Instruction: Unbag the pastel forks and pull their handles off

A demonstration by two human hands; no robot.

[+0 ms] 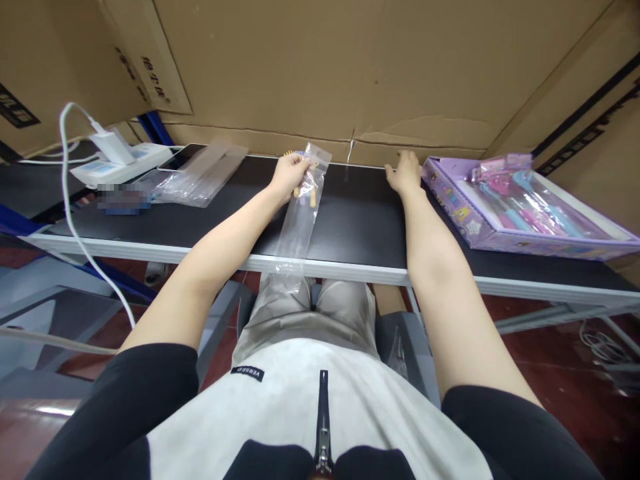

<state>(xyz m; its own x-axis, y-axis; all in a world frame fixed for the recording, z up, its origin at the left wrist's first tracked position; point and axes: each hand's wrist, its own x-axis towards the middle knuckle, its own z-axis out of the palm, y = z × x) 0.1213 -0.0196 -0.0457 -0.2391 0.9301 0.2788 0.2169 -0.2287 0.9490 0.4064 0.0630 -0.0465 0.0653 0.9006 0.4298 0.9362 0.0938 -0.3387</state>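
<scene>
my left hand (289, 175) grips the clear bag (299, 223) at its top | bag lies along the black table (360, 220), tail over the near edge | my right hand (405, 175) rests open and flat, just beside the purple box (467, 225)

tray (453, 200): purple, cartoon print | table (360, 220): black | bag (300, 220): clear | charger (113, 147): white

Your view is fairly bright and evenly lit, with only faint shadows on the matte black table top (360, 213). The long clear plastic sleeve (297, 227) catches pale glare. Straight lines bow toward the corners, and a smeared blurred patch (120, 199) sits at left.
</scene>
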